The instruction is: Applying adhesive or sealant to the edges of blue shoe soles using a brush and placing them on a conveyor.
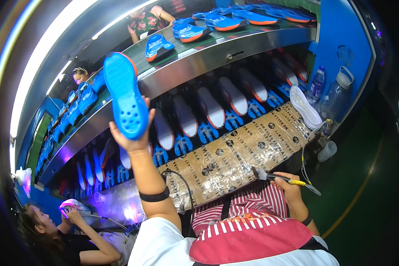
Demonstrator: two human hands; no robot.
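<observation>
Conveyor arcs across upper frame; taped cardboard bench top spans centre to right. Blue sole upper left of centre, long axis near upright, top leaning left; lower end held in left hand, nearer one. Right hand, lower right, well apart, grips brush, tip leftward.

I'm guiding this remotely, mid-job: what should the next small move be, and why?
I'd probably lower the blue sole toward the bench: the left hand holds it raised by the belt, while the right hand holds the brush down by the bench's near edge.
</observation>
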